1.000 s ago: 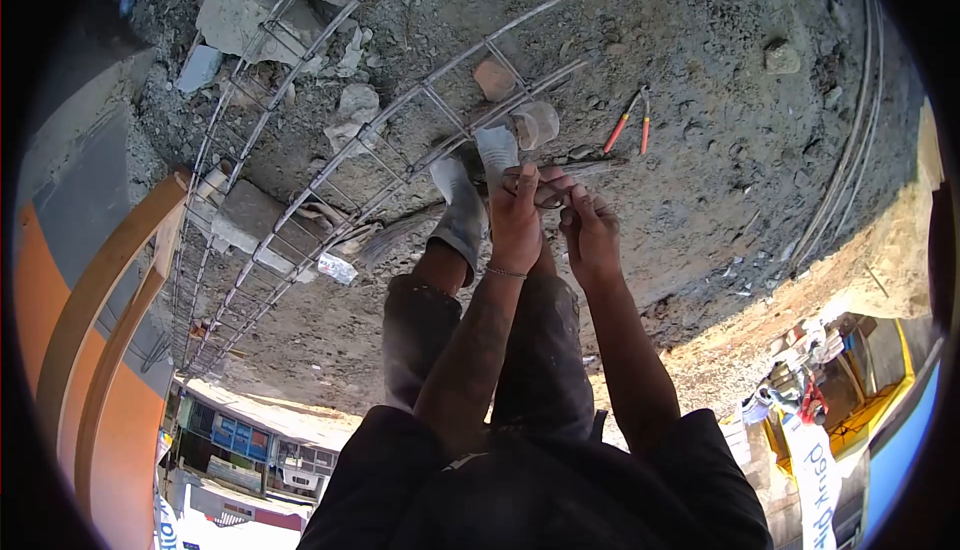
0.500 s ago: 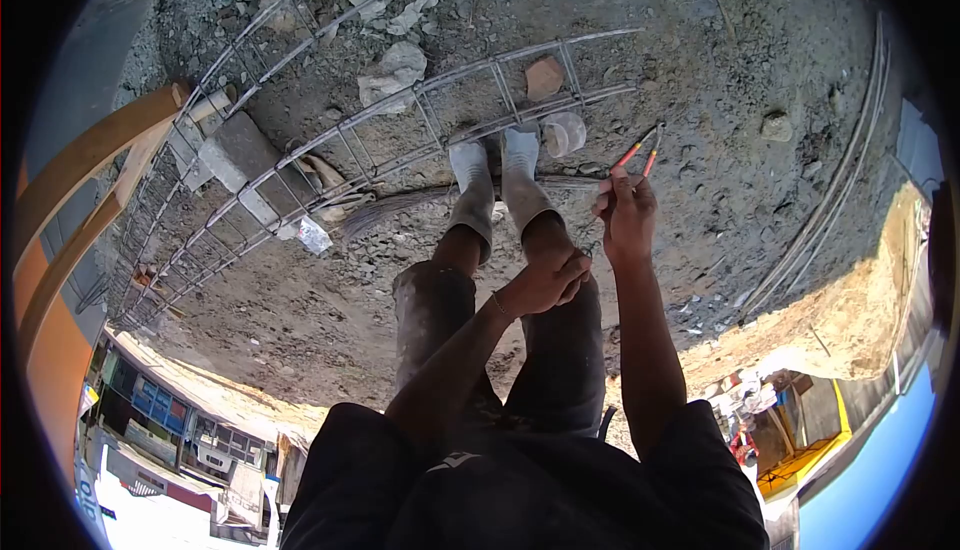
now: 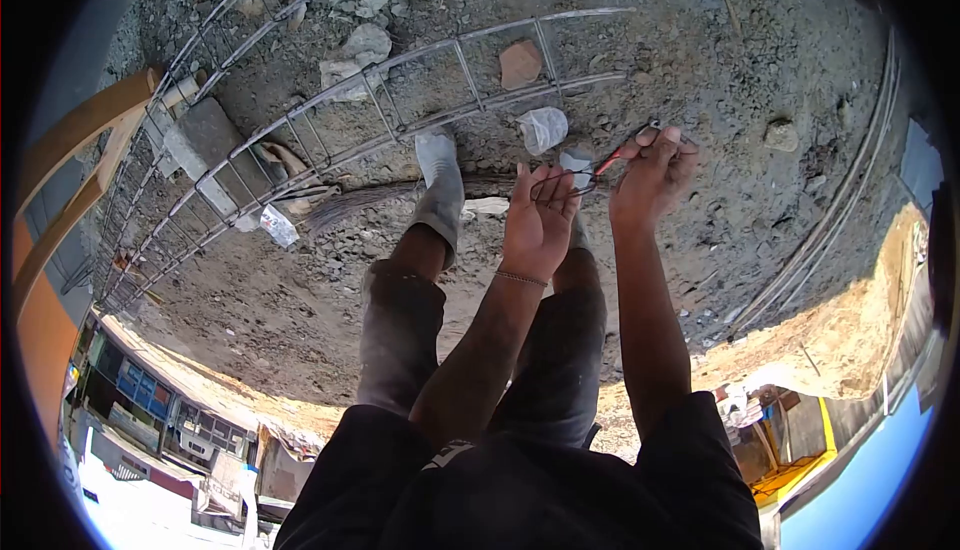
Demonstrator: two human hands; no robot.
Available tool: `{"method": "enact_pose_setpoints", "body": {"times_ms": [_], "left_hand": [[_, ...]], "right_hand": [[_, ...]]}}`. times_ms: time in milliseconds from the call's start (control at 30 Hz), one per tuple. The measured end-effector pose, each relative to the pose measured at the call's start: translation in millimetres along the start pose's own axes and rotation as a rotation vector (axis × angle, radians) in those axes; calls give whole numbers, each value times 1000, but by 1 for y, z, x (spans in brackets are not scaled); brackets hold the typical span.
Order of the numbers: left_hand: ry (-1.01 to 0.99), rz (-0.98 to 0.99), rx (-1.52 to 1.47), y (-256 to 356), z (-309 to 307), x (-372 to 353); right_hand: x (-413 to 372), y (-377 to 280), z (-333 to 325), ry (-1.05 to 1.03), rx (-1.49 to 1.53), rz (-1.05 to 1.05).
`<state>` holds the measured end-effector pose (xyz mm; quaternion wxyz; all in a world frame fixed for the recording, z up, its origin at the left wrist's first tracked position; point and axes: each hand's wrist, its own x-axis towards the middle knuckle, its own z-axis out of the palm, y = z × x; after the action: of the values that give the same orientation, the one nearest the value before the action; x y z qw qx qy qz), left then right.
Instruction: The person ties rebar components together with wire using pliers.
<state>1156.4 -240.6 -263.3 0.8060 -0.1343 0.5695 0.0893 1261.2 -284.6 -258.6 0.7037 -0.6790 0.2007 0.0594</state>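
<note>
Red-handled pliers (image 3: 609, 161) are in my right hand (image 3: 650, 175), whose fingers are wrapped round them. To the left, my left hand (image 3: 540, 220) is turned palm up, its fingers curled round thin dark wire (image 3: 560, 182) that reaches toward the pliers. The pliers' far end is partly hidden by my right fingers. Below both hands a bundle of thin wire rods (image 3: 370, 203) lies on the ground behind my feet. A long rebar cage (image 3: 470, 75) stretches across the ground beyond my feet.
A concrete block (image 3: 210, 145) lies under the cage at left, near a wooden frame (image 3: 95, 115). A brick piece (image 3: 520, 65) and a crumpled plastic cup (image 3: 543, 130) lie ahead. Long rods (image 3: 840, 210) run along the right. Stones dot the soil.
My left hand has moved up and right beside the pliers and turned palm up. My right hand has turned, bringing the pliers leftward and down. My right foot has shifted right.
</note>
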Motion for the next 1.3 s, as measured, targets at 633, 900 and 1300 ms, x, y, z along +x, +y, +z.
{"method": "enact_pose_setpoints", "body": {"times_ms": [633,900,1300], "left_hand": [[-815,564,1867,-70,-1,70],[-936,800,1807,-74,31,136],[-602,1351,2329,65,12,181]], "right_hand": [[148,12,-97,-187,7,321],[149,12,-75,-379,-61,-42],[132,176,-84,-868,-555,92]]}}
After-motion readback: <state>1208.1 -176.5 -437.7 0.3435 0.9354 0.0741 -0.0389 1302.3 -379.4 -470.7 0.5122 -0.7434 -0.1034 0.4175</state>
